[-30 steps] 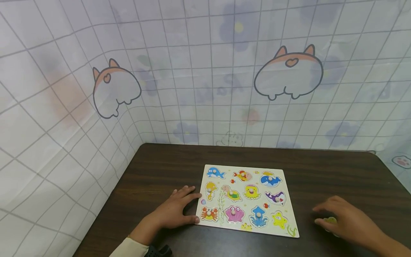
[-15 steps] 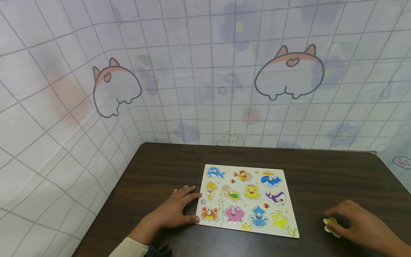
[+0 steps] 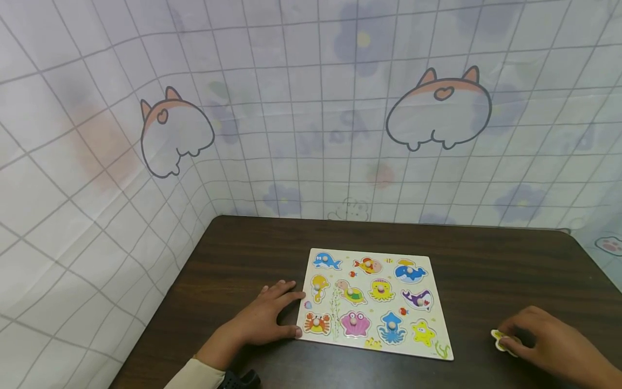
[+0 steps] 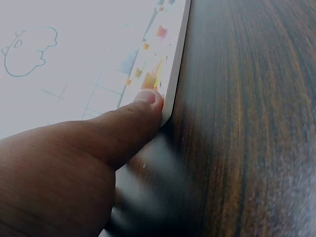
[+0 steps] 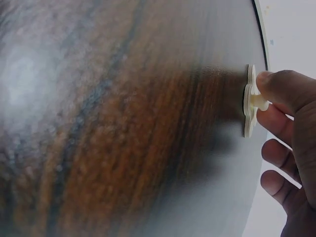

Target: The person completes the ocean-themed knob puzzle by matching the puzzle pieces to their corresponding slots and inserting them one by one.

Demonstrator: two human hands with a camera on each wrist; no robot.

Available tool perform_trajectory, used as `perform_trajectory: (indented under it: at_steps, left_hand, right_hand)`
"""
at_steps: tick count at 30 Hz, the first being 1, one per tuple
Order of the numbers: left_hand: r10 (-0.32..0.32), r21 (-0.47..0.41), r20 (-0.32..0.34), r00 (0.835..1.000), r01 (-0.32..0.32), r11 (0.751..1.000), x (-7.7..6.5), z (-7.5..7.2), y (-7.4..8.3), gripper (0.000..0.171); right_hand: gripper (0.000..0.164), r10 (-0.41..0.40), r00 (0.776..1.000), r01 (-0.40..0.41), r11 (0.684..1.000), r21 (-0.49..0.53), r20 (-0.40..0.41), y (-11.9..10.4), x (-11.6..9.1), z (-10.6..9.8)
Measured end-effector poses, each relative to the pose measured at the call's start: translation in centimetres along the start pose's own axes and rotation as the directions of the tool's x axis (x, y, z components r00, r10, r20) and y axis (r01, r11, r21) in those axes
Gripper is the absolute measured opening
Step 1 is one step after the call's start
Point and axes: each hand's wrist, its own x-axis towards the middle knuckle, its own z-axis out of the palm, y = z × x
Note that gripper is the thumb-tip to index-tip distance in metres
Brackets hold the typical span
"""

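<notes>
The wooden peg puzzle board lies flat on the table, with several knobbed sea-animal pieces in its recesses. At its lower right, a yellow star picture shows no knob. My left hand rests at the board's left side; in the left wrist view its thumb touches the board's corner. Right of the board, my right hand pinches the knob of a small yellow puzzle piece between thumb and index finger. In the right wrist view this scallop-edged piece appears edge-on, close over the tabletop; its other fingers are loosely curled.
The dark wood table has rounded back corners. A white grid-patterned cloth with cartoon animals hangs behind it and along the left. A dark band is on the left wrist, beside a light sleeve.
My right hand has moved rightward, away from the board, and its thumb and index finger have come in on the yellow piece. The left hand and the board stay in place.
</notes>
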Motion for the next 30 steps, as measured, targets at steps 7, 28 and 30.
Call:
perform_trajectory:
  at_steps: [7, 28, 30]
  left_hand:
    - [0.003, 0.004, -0.003, 1.0, -0.003, 1.0, 0.1, 0.0, 0.0, 0.079]
    - [0.008, -0.005, -0.006, 1.0, -0.008, 1.0, 0.1, -0.1, -0.1, 0.079]
    - [0.009, -0.004, -0.005, 1.0, -0.009, 1.0, 0.1, -0.1, -0.1, 0.08]
  right_hand:
    - [0.041, -0.057, 0.997, 0.058, 0.998, 0.027, -0.052, 0.3, 0.0, 0.4]
    - [0.047, -0.222, 0.959, 0.235, 0.97, 0.058, -0.175, -3.0, 3.4, 1.0]
    - [0.046, -0.227, 0.96, 0.241, 0.968, 0.067, -0.164, -3.5, 3.8, 1.0]
